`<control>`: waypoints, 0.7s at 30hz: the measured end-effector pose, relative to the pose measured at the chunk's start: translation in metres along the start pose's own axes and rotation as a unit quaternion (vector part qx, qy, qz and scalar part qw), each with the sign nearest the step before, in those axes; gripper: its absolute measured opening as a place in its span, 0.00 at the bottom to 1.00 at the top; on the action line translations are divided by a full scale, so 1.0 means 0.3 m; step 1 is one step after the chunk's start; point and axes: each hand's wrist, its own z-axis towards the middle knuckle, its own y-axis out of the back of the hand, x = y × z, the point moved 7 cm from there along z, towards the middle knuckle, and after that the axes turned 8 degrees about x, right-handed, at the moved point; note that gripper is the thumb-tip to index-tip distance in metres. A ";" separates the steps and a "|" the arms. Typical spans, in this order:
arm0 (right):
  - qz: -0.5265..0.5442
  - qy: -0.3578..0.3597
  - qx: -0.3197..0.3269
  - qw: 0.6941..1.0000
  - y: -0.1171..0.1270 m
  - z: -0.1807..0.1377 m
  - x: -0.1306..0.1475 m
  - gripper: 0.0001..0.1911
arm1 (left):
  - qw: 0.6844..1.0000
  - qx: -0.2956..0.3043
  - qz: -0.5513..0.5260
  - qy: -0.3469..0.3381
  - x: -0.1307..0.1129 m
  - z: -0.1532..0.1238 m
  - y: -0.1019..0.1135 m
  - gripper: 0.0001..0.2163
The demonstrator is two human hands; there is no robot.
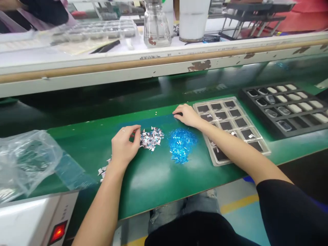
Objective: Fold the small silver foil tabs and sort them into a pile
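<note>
My left hand (125,143) is closed, thumb and forefinger brought together at the left edge of a pile of small silvery-white pieces (153,138). Anything between those fingertips is too small to make out. My right hand (188,115) has its fingers curled in a loose pinch over the green work surface (146,181), beyond a heap of shiny blue film pieces (181,145). What it holds, if anything, cannot be made out. Between the two hands a flat bluish strip (153,122) lies on the surface. My right forearm crosses a clear compartment tray (227,125) of dark rectangular parts.
A black foam tray (289,106) holding pale and clear oval pieces sits at far right. Crumpled plastic bags (28,157) and a white box with a lit red switch (58,232) are at left. A raised shelf (102,70) carries a glass bottle (156,27). Another person's sleeve (48,12) shows beyond.
</note>
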 end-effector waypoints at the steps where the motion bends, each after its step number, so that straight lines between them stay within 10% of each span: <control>1: 0.005 0.003 -0.007 1.000 0.001 0.001 -0.004 0.12 | 1.000 0.004 0.005 -0.006 -0.006 -0.001 -0.005 0.12; 21: 0.049 0.004 -0.050 0.998 0.048 0.005 -0.029 0.09 | 0.995 0.099 0.002 0.029 -0.057 0.024 -0.057 0.17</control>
